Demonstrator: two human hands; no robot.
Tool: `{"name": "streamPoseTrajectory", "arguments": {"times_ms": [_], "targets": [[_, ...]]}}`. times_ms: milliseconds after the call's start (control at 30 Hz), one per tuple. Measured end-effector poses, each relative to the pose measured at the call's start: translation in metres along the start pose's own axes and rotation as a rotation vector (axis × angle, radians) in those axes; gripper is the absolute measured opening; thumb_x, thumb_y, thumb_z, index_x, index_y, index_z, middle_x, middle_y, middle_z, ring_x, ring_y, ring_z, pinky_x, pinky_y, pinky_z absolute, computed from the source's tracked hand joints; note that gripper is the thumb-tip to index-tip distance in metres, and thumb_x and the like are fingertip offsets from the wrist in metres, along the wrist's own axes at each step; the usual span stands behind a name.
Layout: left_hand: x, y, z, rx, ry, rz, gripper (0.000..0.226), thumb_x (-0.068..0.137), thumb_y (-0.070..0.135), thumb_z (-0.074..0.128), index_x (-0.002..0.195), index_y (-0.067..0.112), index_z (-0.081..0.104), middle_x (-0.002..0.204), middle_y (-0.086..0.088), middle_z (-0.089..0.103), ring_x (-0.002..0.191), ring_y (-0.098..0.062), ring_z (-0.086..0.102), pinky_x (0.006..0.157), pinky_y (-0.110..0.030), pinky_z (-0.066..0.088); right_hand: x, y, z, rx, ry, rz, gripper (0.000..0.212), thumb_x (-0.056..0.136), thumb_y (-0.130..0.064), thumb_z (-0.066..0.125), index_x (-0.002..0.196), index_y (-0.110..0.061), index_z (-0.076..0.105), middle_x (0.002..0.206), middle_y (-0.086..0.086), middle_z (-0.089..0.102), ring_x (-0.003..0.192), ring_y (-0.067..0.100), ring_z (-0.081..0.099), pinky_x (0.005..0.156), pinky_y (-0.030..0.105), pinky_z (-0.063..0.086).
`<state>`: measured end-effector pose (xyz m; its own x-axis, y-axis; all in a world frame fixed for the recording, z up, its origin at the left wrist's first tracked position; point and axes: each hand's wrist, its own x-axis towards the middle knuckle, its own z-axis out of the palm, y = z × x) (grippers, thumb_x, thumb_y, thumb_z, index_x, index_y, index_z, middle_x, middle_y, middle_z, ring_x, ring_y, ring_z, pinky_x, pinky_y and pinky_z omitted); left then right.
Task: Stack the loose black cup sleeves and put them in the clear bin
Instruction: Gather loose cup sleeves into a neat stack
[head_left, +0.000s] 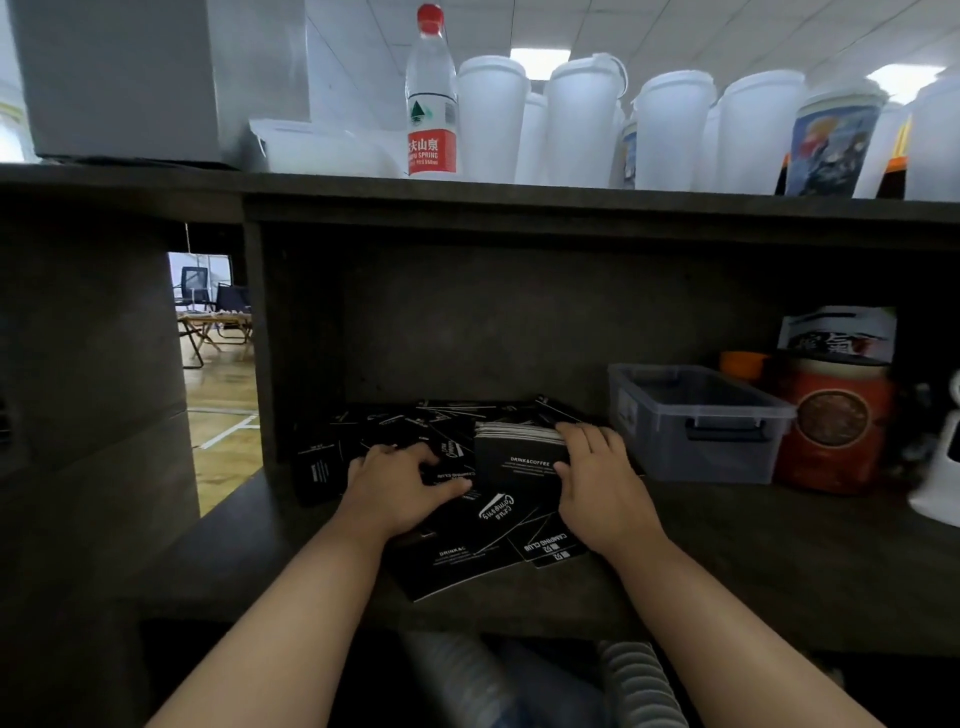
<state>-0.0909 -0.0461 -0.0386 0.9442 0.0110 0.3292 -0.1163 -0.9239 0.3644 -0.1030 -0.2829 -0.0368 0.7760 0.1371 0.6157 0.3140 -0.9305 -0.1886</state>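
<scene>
I saw the loose black cardboard cup sleeves (415, 436) lying on the dark wooden shelf (779, 545), the clear plastic bin (696, 421) right of them, and the red round tin (834, 426) right of the bin.

We read "DRINK&COFFEE" on the stacked black cup sleeves (519, 460), "CAMPING CLUB" on a loose sleeve (553, 545), and "SPRING" on the red label of the water bottle (431, 104). Other print is illegible.
</scene>
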Motion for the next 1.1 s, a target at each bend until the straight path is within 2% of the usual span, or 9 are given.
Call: {"name": "streamPoseTrajectory", "arguments": {"times_ms": [167, 267, 333, 433, 500, 667, 767, 967, 1100], "targets": [[-0.002, 0.001, 0.0, 0.018, 0.037, -0.015, 0.054, 0.092, 0.061, 0.046, 0.138, 0.033, 0.041, 0.137, 0.0, 0.054, 0.133, -0.023, 0.036, 0.107, -0.04, 0.024, -0.001, 0.003, -0.005, 0.156, 0.111, 0.079, 0.043, 0.096, -0.016, 0.051, 0.137, -0.017, 0.043, 0.132, 0.002, 0.044, 0.123, 0.018, 0.031, 0.095, 0.031, 0.04], [-0.001, -0.001, 0.0, 0.067, 0.175, -0.099, 0.039, 0.1, 0.043, 0.04, 0.134, 0.024, 0.045, 0.134, -0.004, 0.056, 0.127, -0.026, 0.041, 0.103, -0.041, 0.028, 0.0, 0.006, -0.009, 0.149, 0.209, 0.166, 0.042, 0.094, -0.013, 0.052, 0.135, -0.016, 0.045, 0.13, 0.004, 0.045, 0.122, 0.02, 0.031, 0.085, 0.032, 0.043], [0.0, -0.002, -0.002, 0.029, 0.213, -0.102, 0.044, 0.098, 0.048, 0.042, 0.135, 0.022, 0.047, 0.135, -0.004, 0.055, 0.127, -0.026, 0.041, 0.103, -0.041, 0.029, 0.002, 0.008, -0.01, 0.138, 0.2, 0.203, 0.042, 0.095, -0.015, 0.052, 0.136, -0.016, 0.044, 0.132, 0.004, 0.043, 0.124, 0.021, 0.03, 0.085, 0.033, 0.043], [-0.001, -0.002, -0.001, -0.004, 0.05, 0.018, 0.067, 0.089, 0.065, 0.048, 0.146, 0.033, 0.036, 0.15, 0.003, 0.041, 0.139, -0.023, 0.026, 0.111, -0.041, 0.019, 0.002, 0.008, -0.005, 0.098, 0.108, 0.187, 0.042, 0.097, -0.018, 0.05, 0.138, -0.017, 0.043, 0.133, 0.004, 0.04, 0.125, 0.021, 0.028, 0.087, 0.038, 0.047], [0.0, -0.002, 0.0, 0.038, -0.05, 0.035, 0.068, 0.086, 0.073, 0.043, 0.146, 0.041, 0.036, 0.158, 0.009, 0.028, 0.144, -0.021, 0.017, 0.113, -0.042, 0.013, 0.002, 0.009, -0.004, 0.118, 0.087, 0.201, 0.042, 0.097, -0.021, 0.05, 0.138, -0.02, 0.044, 0.135, 0.005, 0.038, 0.127, 0.022, 0.027, 0.09, 0.039, 0.046], [0.001, -0.002, -0.001, 0.087, 0.039, -0.117, 0.068, 0.082, 0.079, 0.042, 0.132, 0.035, 0.054, 0.139, 0.002, 0.054, 0.137, -0.026, 0.03, 0.107, -0.042, 0.022, 0.001, 0.013, -0.009, 0.338, 0.064, 0.276, 0.04, 0.095, -0.024, 0.055, 0.134, -0.028, 0.048, 0.134, 0.007, 0.041, 0.118, 0.024, 0.048, 0.094, 0.031, 0.04], [0.002, -0.004, -0.002, 0.099, 0.112, -0.206, 0.065, 0.082, 0.075, 0.048, 0.127, 0.029, 0.055, 0.126, -0.003, 0.061, 0.128, -0.028, 0.04, 0.102, -0.041, 0.029, 0.0, 0.014, -0.012, 0.413, 0.096, 0.27, 0.038, 0.095, -0.021, 0.057, 0.131, -0.027, 0.051, 0.128, 0.006, 0.045, 0.109, 0.017, 0.048, 0.091, 0.023, 0.034], [0.006, -0.009, -0.002, -0.075, 0.177, -0.217, 0.051, 0.087, 0.046, 0.064, 0.131, 0.026, 0.048, 0.123, -0.005, 0.058, 0.121, -0.028, 0.05, 0.102, -0.042, 0.033, 0.0, 0.011, -0.013, 0.46, 0.102, 0.224, 0.037, 0.094, -0.021, 0.058, 0.13, -0.028, 0.052, 0.119, -0.001, 0.044, 0.102, 0.01, 0.044, 0.091, 0.024, 0.035], [0.002, -0.01, -0.007, -0.474, 0.393, -0.078, 0.058, 0.088, -0.001, 0.058, 0.138, 0.018, 0.037, 0.122, -0.011, 0.055, 0.11, -0.026, 0.056, 0.089, -0.032, 0.043, 0.0, 0.011, -0.009, 0.458, 0.036, 0.2, 0.037, 0.093, -0.021, 0.059, 0.129, -0.027, 0.054, 0.121, 0.0, 0.046, 0.11, 0.015, 0.049, 0.093, 0.024, 0.035]]}}
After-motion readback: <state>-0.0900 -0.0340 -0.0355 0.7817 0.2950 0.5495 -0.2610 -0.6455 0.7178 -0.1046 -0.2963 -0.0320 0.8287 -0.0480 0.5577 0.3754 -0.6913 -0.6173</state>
